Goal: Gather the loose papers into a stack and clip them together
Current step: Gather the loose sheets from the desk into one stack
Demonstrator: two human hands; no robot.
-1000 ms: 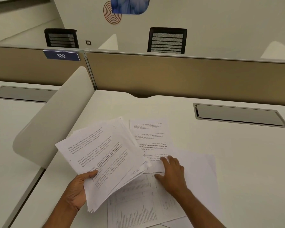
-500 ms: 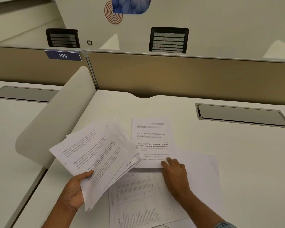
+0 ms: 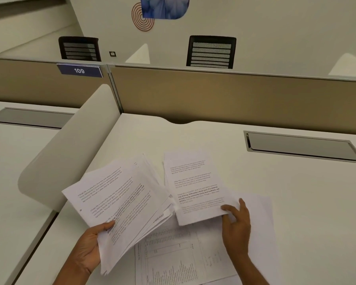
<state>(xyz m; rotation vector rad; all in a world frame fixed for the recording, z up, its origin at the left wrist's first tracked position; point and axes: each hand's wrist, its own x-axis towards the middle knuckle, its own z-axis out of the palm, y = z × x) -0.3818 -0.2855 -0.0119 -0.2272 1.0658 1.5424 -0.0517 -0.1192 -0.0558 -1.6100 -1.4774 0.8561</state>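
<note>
A fanned bundle of papers is gripped at its near edge by the left hand, thumb on top and fingers beneath, and is held tilted above the desk. The lower right corner of a single text sheet is pinched by the right hand, whose fingers are curled about the paper's edge; the sheet's left edge is seen just beside the bundle, perhaps touching it. Beneath both, a printed table sheet and a blank sheet are left flat on the desk, partly overlapped. The bundle is judged the weakest point: its sheets are splayed and held along one edge only, so the lower ones could be lost if the grip is loosened while the new sheet is fed in. The pinched sheet could be creased or torn at the corner if it is dragged rather than lifted, and the flat sheets under it could be pulled askew. No clip can be seen in the view, so uneven edges, if not squared first, would likely be fastened as they are.
</note>
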